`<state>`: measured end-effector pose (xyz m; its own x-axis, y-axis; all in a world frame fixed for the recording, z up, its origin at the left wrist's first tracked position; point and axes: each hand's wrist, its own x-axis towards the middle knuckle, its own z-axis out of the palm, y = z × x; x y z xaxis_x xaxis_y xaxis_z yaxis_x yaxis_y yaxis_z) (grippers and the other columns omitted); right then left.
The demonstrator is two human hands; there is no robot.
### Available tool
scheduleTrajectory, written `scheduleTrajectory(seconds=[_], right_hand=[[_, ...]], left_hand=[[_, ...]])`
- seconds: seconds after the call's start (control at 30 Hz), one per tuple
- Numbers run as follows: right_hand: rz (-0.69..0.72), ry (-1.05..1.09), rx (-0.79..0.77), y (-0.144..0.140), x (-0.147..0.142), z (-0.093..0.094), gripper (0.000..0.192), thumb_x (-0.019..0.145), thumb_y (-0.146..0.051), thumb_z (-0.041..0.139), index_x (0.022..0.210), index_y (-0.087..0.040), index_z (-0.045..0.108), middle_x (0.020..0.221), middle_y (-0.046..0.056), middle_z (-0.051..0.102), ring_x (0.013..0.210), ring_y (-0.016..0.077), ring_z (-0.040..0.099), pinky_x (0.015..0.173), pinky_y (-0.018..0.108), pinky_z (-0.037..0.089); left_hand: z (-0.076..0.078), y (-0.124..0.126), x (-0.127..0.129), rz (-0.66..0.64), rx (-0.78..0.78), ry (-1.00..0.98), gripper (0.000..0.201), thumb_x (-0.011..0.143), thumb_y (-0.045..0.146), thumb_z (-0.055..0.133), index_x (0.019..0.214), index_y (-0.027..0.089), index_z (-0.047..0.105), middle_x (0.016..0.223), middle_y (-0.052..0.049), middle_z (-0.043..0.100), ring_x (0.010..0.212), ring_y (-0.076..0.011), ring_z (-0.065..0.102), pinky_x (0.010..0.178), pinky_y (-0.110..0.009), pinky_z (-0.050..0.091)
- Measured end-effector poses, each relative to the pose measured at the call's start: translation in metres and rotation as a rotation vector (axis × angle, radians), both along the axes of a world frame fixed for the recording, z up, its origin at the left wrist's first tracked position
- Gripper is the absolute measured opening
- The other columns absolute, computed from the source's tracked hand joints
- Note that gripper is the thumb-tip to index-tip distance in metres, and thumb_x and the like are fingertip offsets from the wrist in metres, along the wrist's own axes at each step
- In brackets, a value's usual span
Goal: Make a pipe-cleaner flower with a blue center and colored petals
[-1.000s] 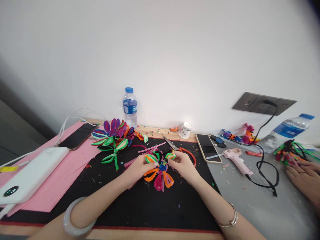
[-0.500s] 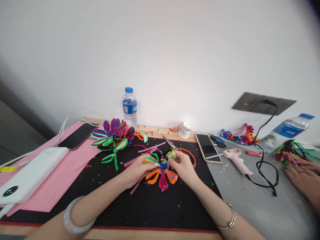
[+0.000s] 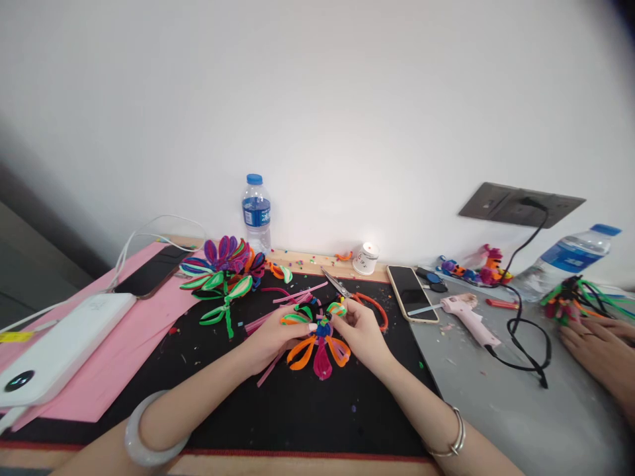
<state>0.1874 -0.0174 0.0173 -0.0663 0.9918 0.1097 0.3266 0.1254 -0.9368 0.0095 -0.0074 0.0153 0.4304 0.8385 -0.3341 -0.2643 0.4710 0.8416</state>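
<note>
Between my two hands is a pipe-cleaner flower (image 3: 322, 357) with orange, magenta and green petals and a blue centre, held above the black mat (image 3: 297, 420). My left hand (image 3: 272, 337) is closed on its left side, thumb against the blue centre. On the other side, my right hand (image 3: 362, 330) pinches the flower near a green-and-orange petal. Its fingertips partly hide that petal. Scissors with orange handles (image 3: 370, 304) lie just behind my right hand. Pink pipe-cleaner strips (image 3: 297, 295) lie behind and under my left hand.
A finished-looking pipe-cleaner bouquet (image 3: 225, 277) and a water bottle (image 3: 256, 215) are at the back left. Rightward are a white cup (image 3: 366, 259), a phone (image 3: 413, 294) and a pink glue gun (image 3: 471, 322) with a black cord. Another person's hand (image 3: 595, 344) works at far right.
Both hands keep their hold on the flower, with hardly any movement. The view has shifted very slightly. At far right, the other person's hand has shifted a little.
</note>
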Motion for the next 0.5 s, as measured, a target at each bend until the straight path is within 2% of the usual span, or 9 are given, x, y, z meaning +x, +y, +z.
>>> scheduleTrajectory(seconds=[0.2, 0.33, 0.5], right_hand=[[0.009, -0.017, 0.025, -0.0019, -0.0025, -0.0011, 0.017, 0.075, -0.033, 0.054, 0.068, -0.017, 0.052, 0.059, -0.002, 0.051, 0.053, 0.0098, 0.044, 0.048, 0.021, 0.036], [0.002, -0.022, 0.031, -0.0021, -0.0021, -0.0022, 0.017, 0.075, -0.033, 0.055, 0.068, -0.017, 0.052, 0.059, -0.003, 0.05, 0.052, 0.0097, 0.044, 0.048, 0.021, 0.036], [0.032, -0.006, 0.027, -0.0004, -0.0004, -0.0032, 0.012, 0.076, -0.029, 0.053, 0.072, -0.017, 0.052, 0.064, -0.002, 0.052, 0.054, 0.0095, 0.045, 0.05, 0.021, 0.037]], left_hand=[[-0.0005, -0.0004, 0.0016, -0.063, 0.078, -0.078, 0.022, 0.064, 0.024, 0.072, 0.081, 0.013, 0.062, 0.071, -0.004, 0.066, 0.068, -0.0155, 0.062, 0.068, -0.027, 0.047], [-0.0039, 0.0002, 0.0015, -0.056, 0.102, -0.083, 0.02, 0.066, 0.026, 0.07, 0.078, 0.012, 0.062, 0.073, -0.006, 0.067, 0.068, -0.0167, 0.063, 0.068, -0.028, 0.048], [-0.0022, 0.0009, 0.0005, -0.029, 0.023, -0.078, 0.019, 0.065, 0.024, 0.07, 0.078, 0.014, 0.061, 0.074, -0.005, 0.068, 0.069, -0.0172, 0.064, 0.067, -0.029, 0.05]])
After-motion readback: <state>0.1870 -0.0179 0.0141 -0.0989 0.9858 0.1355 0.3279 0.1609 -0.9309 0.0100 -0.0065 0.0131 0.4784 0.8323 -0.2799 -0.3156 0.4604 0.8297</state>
